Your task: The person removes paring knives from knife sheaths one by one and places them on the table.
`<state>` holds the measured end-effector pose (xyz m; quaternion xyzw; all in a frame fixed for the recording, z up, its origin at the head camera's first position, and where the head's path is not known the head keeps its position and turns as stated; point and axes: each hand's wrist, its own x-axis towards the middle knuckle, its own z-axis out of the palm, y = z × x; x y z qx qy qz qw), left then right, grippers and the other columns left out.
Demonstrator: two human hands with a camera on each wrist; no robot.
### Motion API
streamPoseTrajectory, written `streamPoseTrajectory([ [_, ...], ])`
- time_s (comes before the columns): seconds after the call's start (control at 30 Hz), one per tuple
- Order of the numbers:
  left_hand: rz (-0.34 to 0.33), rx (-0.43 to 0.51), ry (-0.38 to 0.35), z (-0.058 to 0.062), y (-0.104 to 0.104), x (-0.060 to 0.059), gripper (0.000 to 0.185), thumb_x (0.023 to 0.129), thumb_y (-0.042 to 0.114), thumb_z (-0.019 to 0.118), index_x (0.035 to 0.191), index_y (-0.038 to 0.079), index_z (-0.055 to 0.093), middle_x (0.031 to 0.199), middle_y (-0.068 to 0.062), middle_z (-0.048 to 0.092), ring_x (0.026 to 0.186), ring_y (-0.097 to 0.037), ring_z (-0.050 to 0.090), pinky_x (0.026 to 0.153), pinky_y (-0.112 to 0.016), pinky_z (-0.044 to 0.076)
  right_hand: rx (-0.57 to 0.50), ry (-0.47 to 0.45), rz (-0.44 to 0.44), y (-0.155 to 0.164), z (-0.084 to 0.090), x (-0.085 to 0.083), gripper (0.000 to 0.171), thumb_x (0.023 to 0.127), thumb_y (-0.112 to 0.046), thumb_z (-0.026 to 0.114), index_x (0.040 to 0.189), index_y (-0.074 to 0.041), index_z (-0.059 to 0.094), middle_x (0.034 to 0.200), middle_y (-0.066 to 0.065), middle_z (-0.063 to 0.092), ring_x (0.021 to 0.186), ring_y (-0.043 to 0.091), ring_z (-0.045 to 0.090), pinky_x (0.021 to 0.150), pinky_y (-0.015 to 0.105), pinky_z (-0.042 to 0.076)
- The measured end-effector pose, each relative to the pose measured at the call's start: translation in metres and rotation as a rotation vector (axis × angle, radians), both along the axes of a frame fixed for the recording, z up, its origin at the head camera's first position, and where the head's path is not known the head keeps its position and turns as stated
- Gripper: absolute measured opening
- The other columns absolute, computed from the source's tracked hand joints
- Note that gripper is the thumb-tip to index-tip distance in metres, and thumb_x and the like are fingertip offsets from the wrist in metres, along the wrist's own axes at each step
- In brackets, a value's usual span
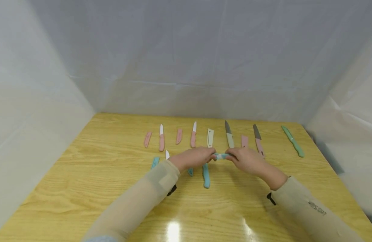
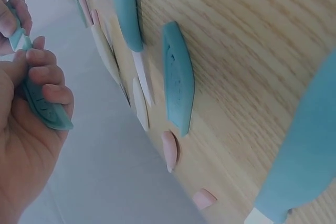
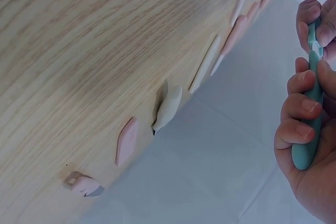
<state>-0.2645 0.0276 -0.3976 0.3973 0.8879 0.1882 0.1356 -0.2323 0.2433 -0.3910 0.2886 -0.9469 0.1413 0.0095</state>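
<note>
Above the table, my left hand (image 1: 199, 156) grips a teal knife sheath (image 2: 43, 109), fingers curled round it. My right hand (image 1: 247, 160) wraps round the teal handle of a knife (image 3: 303, 153). The two pieces line up end to end, with a short stretch of white blade (image 3: 316, 46) showing between the hands; the rest of the blade is hidden in the sheath and fingers. Beneath my left hand lie another teal knife (image 1: 206, 176) and a teal sheath (image 1: 190, 172), partly covered by the hand in the head view.
Farther back stand in a row pink knives (image 1: 161, 141), pink sheaths (image 1: 148, 139), a cream sheath (image 1: 210, 137), a cream-handled knife (image 1: 230, 139) and a dark-bladed pink knife (image 1: 259, 146). A green knife (image 1: 294, 144) lies far right. Another teal sheath (image 1: 155, 162) is left of my forearm.
</note>
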Motion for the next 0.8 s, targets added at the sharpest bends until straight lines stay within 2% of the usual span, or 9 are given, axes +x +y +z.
streamPoseTrajectory([
  [0.27, 0.000, -0.016, 0.002, -0.0008, 0.0016, -0.0022, 0.029, 0.106, 0.025, 0.036, 0.111, 0.004, 0.055, 0.091, -0.013, 0.062, 0.066, -0.009, 0.043, 0.062, -0.021, 0.037, 0.007, 0.006, -0.001, 0.0017, 0.0009, -0.0005, 0.020, 0.101, -0.020, 0.052, 0.107, -0.007, 0.066, 0.078, 0.004, 0.064, 0.054, 0.007, 0.041, 0.052, 0.023, 0.036],
  [0.4, -0.003, -0.014, 0.005, -0.0012, 0.0019, -0.0029, 0.030, 0.106, 0.026, 0.036, 0.111, 0.004, 0.055, 0.087, -0.009, 0.059, 0.067, -0.010, 0.043, 0.062, -0.021, 0.037, 0.007, 0.005, 0.001, 0.0020, 0.0021, -0.0002, 0.020, 0.101, -0.019, 0.051, 0.107, -0.007, 0.066, 0.078, 0.003, 0.064, 0.053, 0.007, 0.040, 0.052, 0.023, 0.036],
  [0.8, 0.004, -0.013, 0.002, 0.0006, 0.0019, -0.0021, 0.024, 0.106, 0.026, 0.037, 0.109, 0.008, 0.054, 0.095, -0.014, 0.063, 0.066, -0.010, 0.043, 0.061, -0.020, 0.037, 0.003, -0.006, -0.007, 0.0037, 0.0014, -0.0010, 0.020, 0.101, -0.020, 0.051, 0.108, -0.007, 0.066, 0.078, 0.003, 0.064, 0.053, 0.007, 0.040, 0.051, 0.024, 0.035],
])
